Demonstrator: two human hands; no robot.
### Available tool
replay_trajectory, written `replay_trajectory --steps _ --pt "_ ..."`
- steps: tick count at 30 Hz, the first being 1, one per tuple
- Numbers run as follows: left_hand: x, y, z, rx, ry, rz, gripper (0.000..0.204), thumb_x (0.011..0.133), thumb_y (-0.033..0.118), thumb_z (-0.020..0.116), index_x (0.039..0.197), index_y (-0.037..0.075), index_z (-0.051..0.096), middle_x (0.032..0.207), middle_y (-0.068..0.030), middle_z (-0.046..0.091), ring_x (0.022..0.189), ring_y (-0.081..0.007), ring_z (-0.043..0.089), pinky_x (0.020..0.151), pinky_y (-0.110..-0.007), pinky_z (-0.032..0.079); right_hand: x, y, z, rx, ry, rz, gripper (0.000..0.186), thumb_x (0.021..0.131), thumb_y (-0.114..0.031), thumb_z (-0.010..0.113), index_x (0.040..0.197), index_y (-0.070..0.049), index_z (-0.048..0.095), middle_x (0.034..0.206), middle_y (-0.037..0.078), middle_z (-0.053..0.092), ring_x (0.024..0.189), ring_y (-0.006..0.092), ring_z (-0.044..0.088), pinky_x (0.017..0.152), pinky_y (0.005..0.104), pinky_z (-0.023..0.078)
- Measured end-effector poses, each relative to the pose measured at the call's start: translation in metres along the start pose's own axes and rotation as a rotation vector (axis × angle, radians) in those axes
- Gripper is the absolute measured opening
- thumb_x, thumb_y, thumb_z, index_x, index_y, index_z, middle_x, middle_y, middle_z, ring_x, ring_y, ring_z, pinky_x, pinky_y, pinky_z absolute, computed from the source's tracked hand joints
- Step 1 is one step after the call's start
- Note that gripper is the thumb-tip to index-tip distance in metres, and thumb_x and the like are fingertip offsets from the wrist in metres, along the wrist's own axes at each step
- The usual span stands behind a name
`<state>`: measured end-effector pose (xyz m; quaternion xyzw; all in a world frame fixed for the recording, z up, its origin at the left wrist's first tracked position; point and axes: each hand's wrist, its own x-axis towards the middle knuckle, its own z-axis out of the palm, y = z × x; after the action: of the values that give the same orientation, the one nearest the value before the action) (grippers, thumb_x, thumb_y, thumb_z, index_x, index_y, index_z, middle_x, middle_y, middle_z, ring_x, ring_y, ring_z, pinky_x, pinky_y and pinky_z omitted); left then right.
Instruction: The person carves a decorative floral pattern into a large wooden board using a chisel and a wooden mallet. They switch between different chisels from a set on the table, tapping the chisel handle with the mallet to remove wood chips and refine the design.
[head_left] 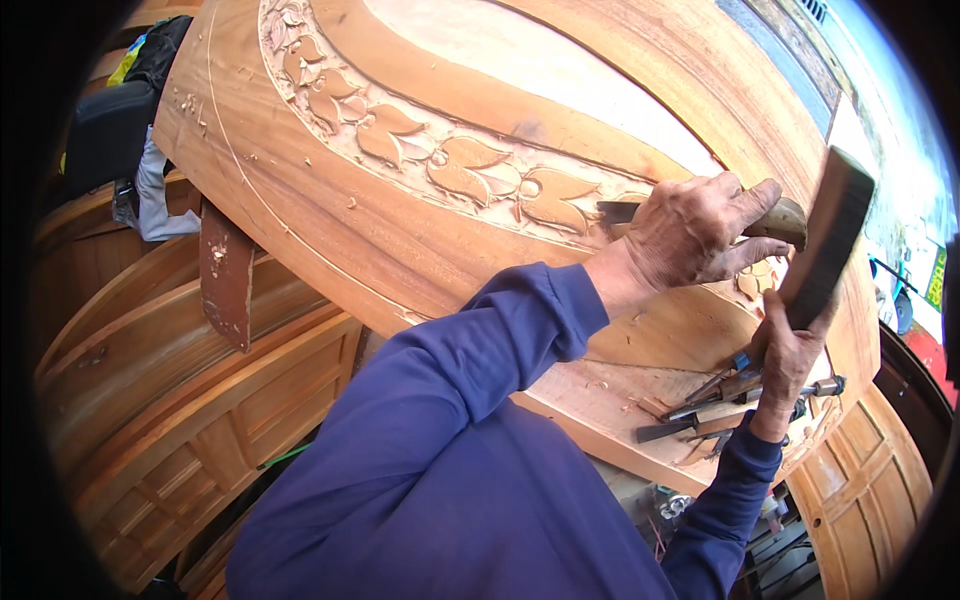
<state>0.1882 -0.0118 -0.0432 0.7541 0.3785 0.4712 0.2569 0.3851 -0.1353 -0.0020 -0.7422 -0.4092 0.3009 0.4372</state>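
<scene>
My left hand is closed round a wood chisel, its wooden handle pointing right and its dark blade resting near the carved flowers. With my right hand I grip a dark wooden mallet, held upright; its flat side is beside the end of the chisel handle. Whether the two touch, I cannot tell. Under my left hand lies a large wooden panel with a curved band of carved tulip-like flowers. Part of the band is hidden by my hand.
Several chisels lie in a pile on the panel's near right, among wood shavings. Panelled wooden doors lean at the lower left, another door at the lower right. A black bag and pale cloth are at the far left.
</scene>
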Motion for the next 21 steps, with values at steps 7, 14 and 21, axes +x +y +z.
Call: replay_trajectory --steps 7,14,21 --pt "0.0 0.003 -0.011 0.022 -0.032 0.001 0.058 0.086 0.053 0.081 0.125 0.01 0.072 0.077 -0.0063 0.065 0.067 -0.0205 0.069 0.053 -0.033 0.055 -0.011 -0.013 0.017 -0.035 0.002 -0.069 0.081 0.087 0.008 0.075 0.159 -0.01 0.04 0.13 0.008 0.063 0.104 0.015 0.066 0.091 0.0308 0.055" --pt "0.0 0.0 -0.015 -0.024 0.032 0.041 0.06 0.084 0.049 0.084 0.127 0.01 0.072 0.077 -0.005 0.066 0.065 -0.0202 0.068 0.052 -0.033 0.054 -0.001 -0.012 0.01 0.038 0.053 -0.042 0.077 0.088 0.001 0.08 0.155 -0.008 0.044 0.129 0.006 0.064 0.111 0.0145 0.062 0.092 0.027 0.052" --pt "0.0 -0.002 -0.02 -0.068 0.113 0.058 0.063 0.08 0.045 0.088 0.129 0.01 0.072 0.078 -0.0044 0.068 0.065 -0.0204 0.069 0.053 -0.033 0.055 0.007 -0.041 0.01 0.058 0.178 -0.019 0.076 0.088 -0.001 0.08 0.155 -0.009 0.044 0.119 0.007 0.066 0.101 0.0149 0.065 0.088 0.0281 0.053"
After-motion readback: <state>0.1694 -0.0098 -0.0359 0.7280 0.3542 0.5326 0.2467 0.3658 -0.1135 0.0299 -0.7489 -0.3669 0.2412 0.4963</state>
